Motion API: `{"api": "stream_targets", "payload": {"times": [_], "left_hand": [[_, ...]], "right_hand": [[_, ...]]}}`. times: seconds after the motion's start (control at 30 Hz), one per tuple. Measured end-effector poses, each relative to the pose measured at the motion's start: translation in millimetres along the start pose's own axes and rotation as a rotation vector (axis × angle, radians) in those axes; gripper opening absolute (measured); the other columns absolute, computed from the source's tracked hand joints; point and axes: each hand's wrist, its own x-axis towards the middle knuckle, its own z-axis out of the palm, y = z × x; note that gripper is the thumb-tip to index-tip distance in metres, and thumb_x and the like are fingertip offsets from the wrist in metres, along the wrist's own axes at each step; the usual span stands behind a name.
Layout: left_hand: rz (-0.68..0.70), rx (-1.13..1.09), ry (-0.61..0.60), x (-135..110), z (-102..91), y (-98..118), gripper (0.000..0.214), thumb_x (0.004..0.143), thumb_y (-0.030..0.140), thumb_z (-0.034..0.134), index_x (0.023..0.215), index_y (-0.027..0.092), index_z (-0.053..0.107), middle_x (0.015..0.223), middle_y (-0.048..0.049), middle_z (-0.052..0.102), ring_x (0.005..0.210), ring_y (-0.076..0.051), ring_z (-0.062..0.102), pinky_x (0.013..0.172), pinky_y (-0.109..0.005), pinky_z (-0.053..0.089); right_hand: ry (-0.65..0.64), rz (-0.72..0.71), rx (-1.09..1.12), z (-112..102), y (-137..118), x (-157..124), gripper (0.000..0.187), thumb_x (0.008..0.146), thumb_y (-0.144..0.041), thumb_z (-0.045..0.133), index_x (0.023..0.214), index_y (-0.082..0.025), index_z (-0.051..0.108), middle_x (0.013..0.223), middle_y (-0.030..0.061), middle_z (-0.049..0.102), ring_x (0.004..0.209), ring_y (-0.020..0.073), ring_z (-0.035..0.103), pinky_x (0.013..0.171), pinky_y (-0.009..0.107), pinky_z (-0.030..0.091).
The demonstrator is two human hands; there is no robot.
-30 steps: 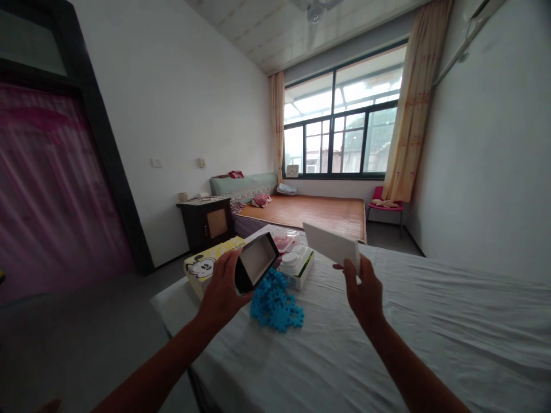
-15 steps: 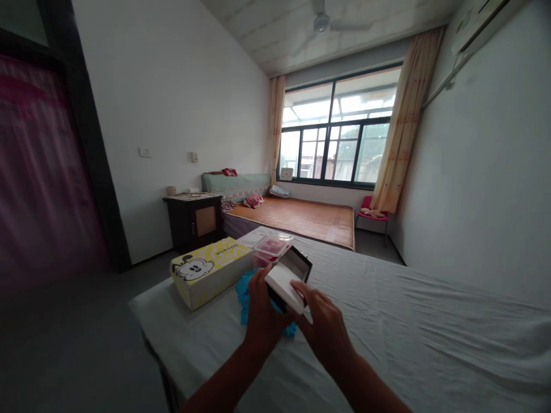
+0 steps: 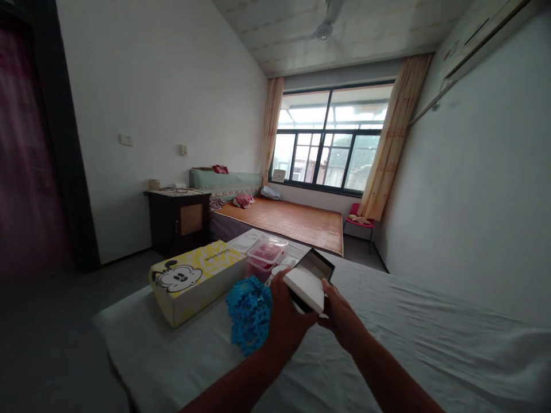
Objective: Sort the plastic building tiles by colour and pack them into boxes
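My left hand (image 3: 287,317) and my right hand (image 3: 342,314) are together over the table, both closed round a small box. The black box (image 3: 319,266) is open toward the window, and the white lid (image 3: 306,285) is partly slid over its near end. My left hand grips the box from the left and below, and my right hand holds the lid's right edge. Just left of my left hand lies a pile of blue interlocking plastic pieces (image 3: 249,310) on the white tablecloth (image 3: 387,332).
A yellow cartoon-mouse box (image 3: 193,279) lies at the table's left. Behind the hands stand a clear tub with red contents (image 3: 267,253) and a white item. Beyond are a dark cabinet (image 3: 178,219), a mat-covered bed (image 3: 288,218), a pink chair (image 3: 359,221) and a window.
The hands came together: the white lid, held apart in my right hand a second ago, now sits partly over the black box. The view has shifted right and up.
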Motion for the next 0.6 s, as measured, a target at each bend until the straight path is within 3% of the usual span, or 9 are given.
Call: {"api": "stream_targets", "payload": {"times": [0.1,0.2,0.37,0.47,0.6], "left_hand": [[0.02,-0.034,-0.235,5,-4.2,-12,0.097,0.057,0.022,0.077,0.137,0.02,0.023,0.139,-0.0177,0.029,0.132,-0.035,0.028,0.105,-0.054,0.031],[0.021,-0.033,-0.369,12,-32.6,-24,0.081,0.068,0.018,0.069,0.137,0.026,0.028,0.143,-0.0124,0.027,0.134,-0.031,0.028,0.106,-0.05,0.033],[-0.023,0.04,-0.33,19,-87.9,-45,0.053,0.083,0.018,0.051,0.132,0.031,0.037,0.143,-0.0072,0.029,0.132,-0.026,0.033,0.101,-0.042,0.043],[-0.066,0.091,-0.32,19,-109.3,-62,0.044,0.086,0.02,0.048,0.128,0.032,0.042,0.141,-0.0059,0.031,0.128,-0.024,0.039,0.096,-0.038,0.048],[-0.084,0.165,-0.284,17,-132.7,-84,0.039,0.086,0.023,0.049,0.125,0.032,0.046,0.137,-0.0046,0.036,0.123,-0.023,0.045,0.092,-0.033,0.052]], "right_hand": [[0.166,0.027,-0.053,-31,7,39,0.036,0.083,-0.057,0.044,0.104,-0.029,0.046,0.084,-0.0003,0.06,0.067,0.0132,0.058,0.055,0.025,0.048],[0.289,0.113,-0.147,-77,6,90,0.025,0.084,-0.048,0.046,0.099,-0.028,0.047,0.076,-0.0018,0.057,0.061,0.0116,0.057,0.057,0.027,0.048],[0.399,0.161,-0.253,-132,13,171,0.021,0.082,-0.041,0.052,0.095,-0.025,0.048,0.072,0.0002,0.056,0.056,0.0119,0.054,0.057,0.028,0.048],[0.433,0.142,-0.315,-145,19,203,0.021,0.081,-0.04,0.052,0.094,-0.024,0.051,0.083,0.0044,0.059,0.063,0.0149,0.057,0.058,0.031,0.05],[0.463,0.049,-0.415,-156,15,222,0.028,0.078,-0.045,0.052,0.092,-0.021,0.056,0.091,0.0103,0.062,0.073,0.0216,0.061,0.06,0.035,0.053]]}}
